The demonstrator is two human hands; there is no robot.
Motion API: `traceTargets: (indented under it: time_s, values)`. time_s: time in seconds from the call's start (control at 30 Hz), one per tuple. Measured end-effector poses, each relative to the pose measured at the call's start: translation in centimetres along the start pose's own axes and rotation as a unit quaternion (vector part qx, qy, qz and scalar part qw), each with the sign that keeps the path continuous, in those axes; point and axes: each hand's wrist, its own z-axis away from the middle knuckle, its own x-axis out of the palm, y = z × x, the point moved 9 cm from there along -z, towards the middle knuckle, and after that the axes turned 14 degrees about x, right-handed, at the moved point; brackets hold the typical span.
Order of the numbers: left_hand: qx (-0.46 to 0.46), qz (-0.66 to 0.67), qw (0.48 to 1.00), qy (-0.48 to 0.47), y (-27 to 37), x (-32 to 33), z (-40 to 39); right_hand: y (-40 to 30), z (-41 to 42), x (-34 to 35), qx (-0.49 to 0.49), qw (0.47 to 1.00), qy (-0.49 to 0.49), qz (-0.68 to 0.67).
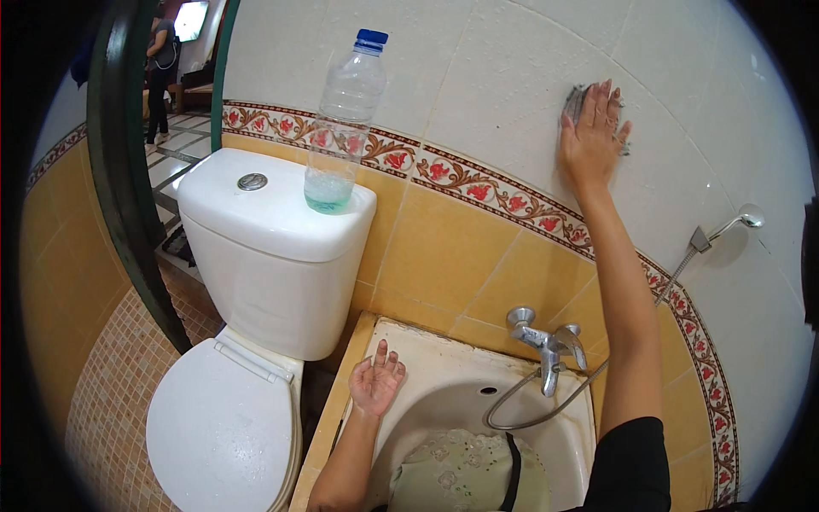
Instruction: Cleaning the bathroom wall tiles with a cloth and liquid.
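My right hand (590, 144) is pressed flat on the white wall tiles (499, 96), fingers spread over a grey scrubbing pad (577, 102). Parts of the pad show at both sides of the fingers; the rest is hidden under them. Small wet drops or suds dot the tiles to its left. My left hand (377, 385) holds nothing. Its palm faces up and its fingers are loosely curled, above the rim of the bathtub (441, 354). A clear plastic bottle (345, 121) with a blue cap and some greenish liquid stands upright on the toilet tank (275, 211).
The chrome mixer tap (549, 352) and its looped shower hose (518, 425) project below my right arm. A hand shower (750, 216) sits in a wall holder. Pale green embroidered fabric (461, 473) is in the tub. The toilet lid (221, 429) is down. A person (161, 70) stands beyond the doorway.
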Motion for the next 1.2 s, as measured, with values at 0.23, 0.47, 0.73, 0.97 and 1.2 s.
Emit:
traceTargets:
  time_s: [0.23, 0.47, 0.73, 0.97, 1.2]
  values:
    - [-0.002, 0.026, 0.997, -0.066, -0.4, 1.6, -0.1, -15.0, 16.4, 4.9, -0.147, 0.984, -0.103, -0.015]
    - [0.008, 0.019, 0.999, -0.043, 0.1, 0.9, 0.2, -14.0, 40.2, 2.7, -0.525, 0.803, -0.278, -0.048]
    - [0.013, 0.022, 0.994, -0.104, 0.0, 1.4, 0.2, 4.3, 11.2, 0.5, -0.203, 0.962, -0.18, 0.026]
    - [0.01, 0.031, 0.994, -0.107, -0.1, 2.0, 0.1, 7.7, 10.6, -0.1, -0.054, 0.992, -0.113, 0.027]
    - [0.012, 0.012, 0.993, -0.114, -0.4, 1.6, 0.2, -2.6, 31.1, 0.3, -0.407, 0.879, -0.247, -0.034]
